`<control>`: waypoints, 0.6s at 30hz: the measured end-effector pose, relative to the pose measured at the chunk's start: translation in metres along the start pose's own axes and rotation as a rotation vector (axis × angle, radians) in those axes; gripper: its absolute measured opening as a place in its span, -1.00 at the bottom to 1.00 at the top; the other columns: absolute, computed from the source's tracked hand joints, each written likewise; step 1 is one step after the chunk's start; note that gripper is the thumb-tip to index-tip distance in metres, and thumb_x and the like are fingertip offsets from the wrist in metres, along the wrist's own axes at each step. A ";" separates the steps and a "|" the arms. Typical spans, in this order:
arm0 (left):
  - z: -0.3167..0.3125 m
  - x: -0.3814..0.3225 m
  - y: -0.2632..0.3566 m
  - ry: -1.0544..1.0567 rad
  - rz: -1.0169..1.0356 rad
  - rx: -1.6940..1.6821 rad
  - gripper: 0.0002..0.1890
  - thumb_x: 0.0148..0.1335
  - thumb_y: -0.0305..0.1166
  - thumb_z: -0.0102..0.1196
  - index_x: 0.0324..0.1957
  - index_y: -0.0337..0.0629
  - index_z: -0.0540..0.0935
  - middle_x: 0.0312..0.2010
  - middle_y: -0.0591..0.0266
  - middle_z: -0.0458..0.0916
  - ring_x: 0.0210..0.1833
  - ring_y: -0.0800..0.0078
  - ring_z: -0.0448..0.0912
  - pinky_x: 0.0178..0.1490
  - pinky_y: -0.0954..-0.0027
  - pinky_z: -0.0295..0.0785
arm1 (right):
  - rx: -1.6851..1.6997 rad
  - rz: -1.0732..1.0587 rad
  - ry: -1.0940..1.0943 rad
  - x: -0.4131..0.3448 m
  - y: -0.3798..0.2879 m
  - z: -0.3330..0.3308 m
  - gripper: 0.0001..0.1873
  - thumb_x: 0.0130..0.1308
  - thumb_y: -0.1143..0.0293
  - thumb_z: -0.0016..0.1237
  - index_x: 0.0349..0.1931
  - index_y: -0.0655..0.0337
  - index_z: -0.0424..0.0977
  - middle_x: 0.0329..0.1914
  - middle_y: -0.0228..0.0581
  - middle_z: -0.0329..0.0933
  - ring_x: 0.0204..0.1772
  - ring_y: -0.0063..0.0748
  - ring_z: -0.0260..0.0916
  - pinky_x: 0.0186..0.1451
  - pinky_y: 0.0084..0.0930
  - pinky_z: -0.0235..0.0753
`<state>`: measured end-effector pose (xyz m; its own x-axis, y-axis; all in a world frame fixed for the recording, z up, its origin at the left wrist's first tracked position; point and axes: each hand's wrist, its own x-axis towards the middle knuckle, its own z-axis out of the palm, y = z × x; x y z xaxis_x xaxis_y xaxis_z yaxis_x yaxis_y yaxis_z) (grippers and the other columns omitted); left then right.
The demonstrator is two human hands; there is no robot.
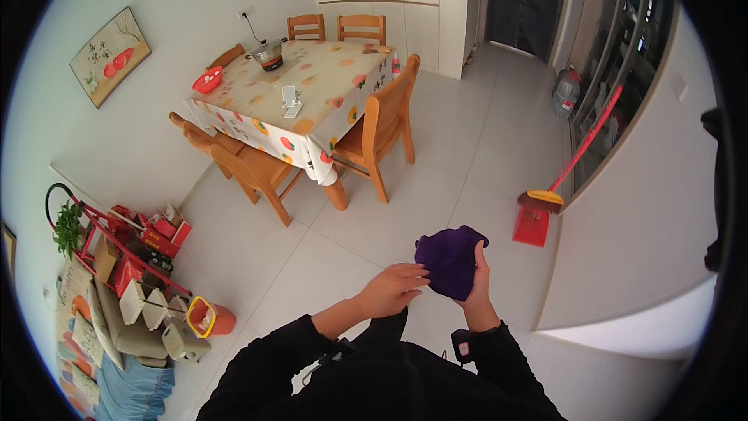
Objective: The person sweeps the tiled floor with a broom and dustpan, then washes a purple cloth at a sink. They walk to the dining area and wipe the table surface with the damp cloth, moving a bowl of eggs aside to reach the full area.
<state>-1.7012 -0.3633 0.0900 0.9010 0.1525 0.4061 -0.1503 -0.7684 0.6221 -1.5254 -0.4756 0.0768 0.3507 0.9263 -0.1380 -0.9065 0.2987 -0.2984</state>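
Observation:
A purple cloth (449,262), bunched and folded, is held up in front of me over the tiled floor. My right hand (480,280) grips it from its right side and from beneath, with the thumb up along its edge. My left hand (397,287) is at the cloth's left side, palm down with the fingers slightly bent; its fingertips meet or overlap the cloth's edge, and whether they pinch it I cannot tell.
A dining table (257,99) with wooden chairs (385,123) stands ahead. A broom (540,199) and red dustpan (532,227) are by the right wall. At left are an orange bin (219,320), a step stool (181,342), boxes (163,237) and a sofa (137,336).

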 end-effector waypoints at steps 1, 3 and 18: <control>-0.009 0.007 -0.019 0.027 -0.085 0.042 -0.69 0.05 -0.57 0.20 -0.10 -0.16 0.62 -0.06 0.13 0.56 0.08 0.19 0.48 0.15 0.23 0.39 | 0.011 0.022 0.022 0.021 -0.008 -0.001 -0.43 0.40 -0.11 -0.30 0.11 0.19 0.39 0.13 -0.12 0.46 0.20 -0.10 0.38 0.32 -0.13 0.29; -0.029 0.025 -0.061 0.084 -0.248 0.116 -0.70 0.02 -0.60 0.20 -0.14 -0.15 0.63 -0.16 0.15 0.57 -0.06 0.19 0.53 0.03 0.29 0.47 | 0.015 0.040 0.084 0.063 -0.027 -0.003 -0.50 0.40 -0.04 -0.24 0.07 0.19 0.41 0.08 -0.14 0.49 0.17 -0.12 0.41 0.30 -0.14 0.32; -0.118 0.156 -0.321 0.389 -0.862 -0.104 -0.75 0.03 -0.53 0.17 -0.17 -0.15 0.64 -0.48 0.23 0.67 -0.36 0.35 0.64 -0.25 0.37 0.52 | -0.081 0.049 0.167 0.375 -0.160 -0.016 -0.64 0.38 0.11 -0.13 -0.06 0.21 0.47 -0.04 -0.21 0.56 0.06 -0.19 0.48 0.26 -0.20 0.37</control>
<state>-1.5606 -0.0194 0.0324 0.5226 0.8518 -0.0376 0.4502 -0.2382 0.8606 -1.2454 -0.1794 0.0574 0.3466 0.8863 -0.3072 -0.9040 0.2282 -0.3615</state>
